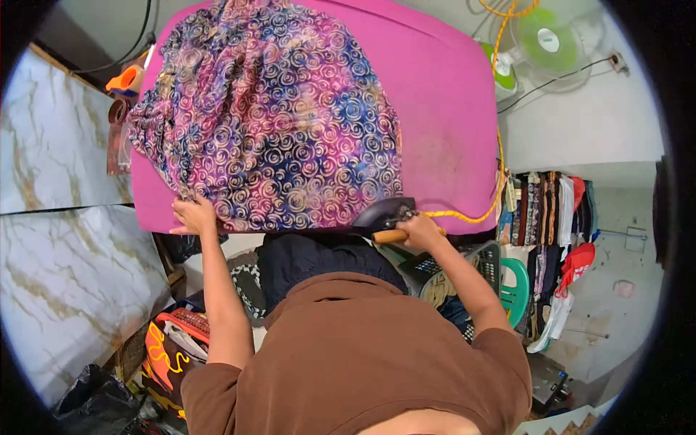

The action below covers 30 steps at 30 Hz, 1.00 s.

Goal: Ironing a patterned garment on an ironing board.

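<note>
A garment or cloth (304, 130) with a swirl pattern in purple, pink and blue lies spread over a pink padded ironing surface (446, 109). Its left side is bunched in folds; the right part lies flatter. At the near left edge, my left hand (196, 213) grips a gathered bit of the cloth. My right hand (421, 231) is closed around the wooden handle of a dark electric iron (383, 213). The iron rests at the cloth's near right corner, close to the front edge. A yellow cord (462, 217) runs from it up the right side.
A green fan (546, 41) stands at the back right. Clothes (544, 206) hang on the right near a green plastic chair (514, 288). A dark basket (489, 261) holding cloth sits beside my right arm. An orange tape dispenser (126, 80) lies left of the pad.
</note>
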Tool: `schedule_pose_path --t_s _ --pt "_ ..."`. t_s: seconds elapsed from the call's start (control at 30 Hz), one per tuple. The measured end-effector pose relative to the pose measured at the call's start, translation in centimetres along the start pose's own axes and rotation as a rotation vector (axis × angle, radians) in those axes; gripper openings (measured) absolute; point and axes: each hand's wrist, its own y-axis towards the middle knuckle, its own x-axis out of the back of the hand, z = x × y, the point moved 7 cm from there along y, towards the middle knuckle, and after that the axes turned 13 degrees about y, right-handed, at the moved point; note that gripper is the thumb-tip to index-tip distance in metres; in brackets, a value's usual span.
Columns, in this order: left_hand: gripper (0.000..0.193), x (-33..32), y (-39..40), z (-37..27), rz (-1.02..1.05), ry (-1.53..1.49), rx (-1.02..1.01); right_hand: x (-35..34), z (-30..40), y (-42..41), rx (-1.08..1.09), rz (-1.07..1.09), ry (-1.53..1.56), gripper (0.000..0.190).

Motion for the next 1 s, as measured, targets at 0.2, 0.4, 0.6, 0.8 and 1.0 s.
schedule_pose_path --t_s 0.2,0.4,0.6,0.8,1.0 --pt "0.072 0.5 4.6 -2.3 0.042 -0.172 0.093 4.6 2.6 2.3 -0.056 -0.173 0.191 0.035" --pt "0.046 1.8 5.0 -4.3 -0.063 -0.116 -0.049 5.3 5.4 12.1 0.288 0.066 -0.15 0.035" --pt "0.041 3.1 3.4 -3.3 -0.118 -0.193 -0.049 20.5 3.8 26.1 0.006 -0.286 0.062 0.047" --pt "0.073 3.9 4.6 -6.6 0.102 -0.112 -0.072 27.7 -2.9 34.2 -0.381 -0.678 0.42 0.055" --pt "0.099 5.6 8.2 -11.0 0.051 -0.109 -0.195 16.2 4.8 28.4 -0.09 -0.248 0.408 0.043"
